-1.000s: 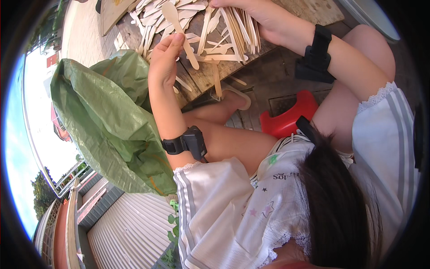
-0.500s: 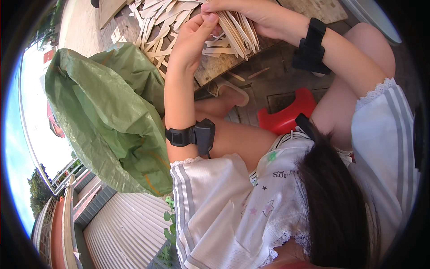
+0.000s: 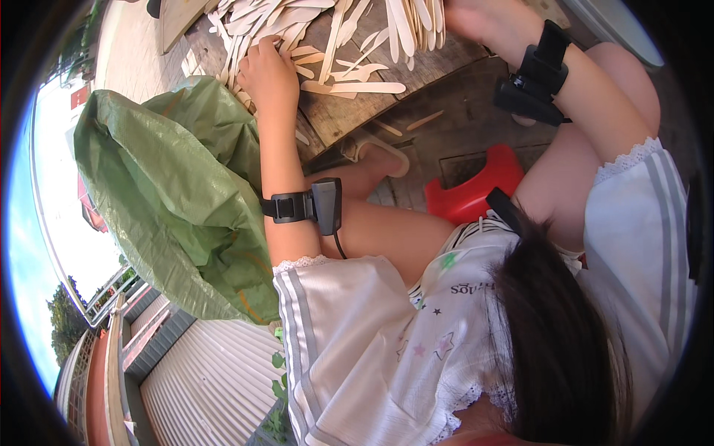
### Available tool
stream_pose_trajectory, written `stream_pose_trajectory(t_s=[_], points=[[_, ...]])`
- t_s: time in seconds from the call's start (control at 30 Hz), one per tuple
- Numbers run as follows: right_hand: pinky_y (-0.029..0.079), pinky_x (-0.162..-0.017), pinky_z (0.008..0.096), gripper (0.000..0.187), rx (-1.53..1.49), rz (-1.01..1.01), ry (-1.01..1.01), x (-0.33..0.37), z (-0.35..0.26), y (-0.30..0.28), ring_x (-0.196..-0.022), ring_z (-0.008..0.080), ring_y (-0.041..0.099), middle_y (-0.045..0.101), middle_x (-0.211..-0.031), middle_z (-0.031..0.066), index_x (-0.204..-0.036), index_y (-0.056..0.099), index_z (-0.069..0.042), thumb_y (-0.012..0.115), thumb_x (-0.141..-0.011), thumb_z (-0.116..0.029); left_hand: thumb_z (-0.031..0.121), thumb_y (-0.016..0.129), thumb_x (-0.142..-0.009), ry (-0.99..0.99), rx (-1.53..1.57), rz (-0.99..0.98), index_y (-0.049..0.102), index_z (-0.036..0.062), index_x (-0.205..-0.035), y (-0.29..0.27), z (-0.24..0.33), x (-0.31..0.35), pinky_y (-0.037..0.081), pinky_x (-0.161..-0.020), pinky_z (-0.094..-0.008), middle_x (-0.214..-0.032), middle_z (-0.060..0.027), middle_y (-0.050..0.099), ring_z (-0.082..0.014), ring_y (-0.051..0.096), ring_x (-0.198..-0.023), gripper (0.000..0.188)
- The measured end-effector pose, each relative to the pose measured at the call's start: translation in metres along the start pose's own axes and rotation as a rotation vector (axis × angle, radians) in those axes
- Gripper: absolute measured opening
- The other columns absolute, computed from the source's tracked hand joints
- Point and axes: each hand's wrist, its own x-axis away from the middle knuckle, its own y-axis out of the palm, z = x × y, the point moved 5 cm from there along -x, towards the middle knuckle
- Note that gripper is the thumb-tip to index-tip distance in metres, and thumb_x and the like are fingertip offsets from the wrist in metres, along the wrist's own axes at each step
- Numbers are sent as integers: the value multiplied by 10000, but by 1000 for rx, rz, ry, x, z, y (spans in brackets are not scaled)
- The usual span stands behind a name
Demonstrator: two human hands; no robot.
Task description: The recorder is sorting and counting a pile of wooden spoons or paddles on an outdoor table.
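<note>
Left of the left hand's fingers, a big green woven sack (image 3: 160,193) slumps open, its crumpled edge just beside the wrist. The left hand (image 3: 268,74) lies knuckles up on the scattered flat wooden sticks (image 3: 260,22), fingers curled down onto them; whether they pinch a stick or only press on the heap cannot be told, since the fingertips are hidden under the hand. The sticks spread over a weathered wooden board (image 3: 357,111) ahead of and to both sides of those fingers, most with their long axes running away from the person. Just to the right of the fingers, a few lie crosswise, one long pale stick (image 3: 364,88) pointing right toward the other hand. A black band with a small box (image 3: 316,206) is strapped round the left forearm.

Further right, a bundle of sticks (image 3: 416,22) stands fanned at the top edge, long axes roughly upright in the picture. The right hand (image 3: 476,18) is closed on that bundle, it seems, though the frame cuts off most of the fingers. A black strap (image 3: 539,74) wraps that wrist. Below it, between the knees, sits a red plastic stool (image 3: 472,189).

The loose sticks lie nearer the left hand; the gathered bundle sits at the right.
</note>
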Motion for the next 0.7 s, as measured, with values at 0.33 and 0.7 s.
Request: stream_pose_trajectory(t_s=[0.33, 0.7], points=[[581, -710, 362, 134, -22, 24, 58, 3, -4, -8, -721, 219, 675, 688, -822, 118, -856, 652, -20, 667, -821, -148, 318, 602, -878, -157, 121, -171, 684, 146, -878, -27, -9, -2, 345, -866, -384, -780, 18, 694, -176, 634, -769, 191], [584, -707, 355, 131, 22, 61, 28, 2, 14, -6, -738, 225, 674, 683, -832, 123, -930, 634, 12, 627, -843, -86, 290, 587, -877, -466, 618, -352, 666, 96, -821, -22, -38, 15, 343, -813, -320, -664, 41, 592, -106, 529, -620, 216]])
